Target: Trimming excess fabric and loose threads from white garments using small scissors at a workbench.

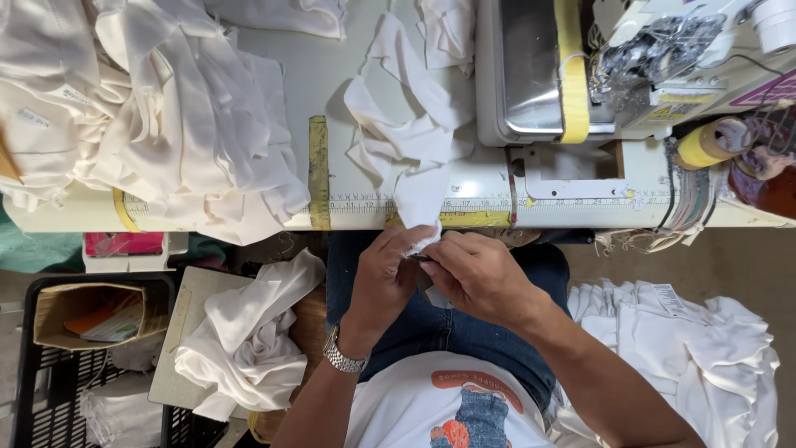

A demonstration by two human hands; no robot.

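Note:
My left hand (383, 278) and my right hand (473, 278) meet just below the table's front edge, over my lap. Both pinch the lower end of a white fabric piece (410, 137) that trails up onto the sewing table (332, 83). A small dark object shows between the fingertips; I cannot tell what it is. A metal watch sits on my left wrist (344, 357).
A sewing machine (630, 66) stands at the table's right. A big heap of white cloth (157, 116) fills the left of the table. More white cloth lies on a board at lower left (249, 332) and at lower right (696, 348). A black crate (50, 398) stands at far left.

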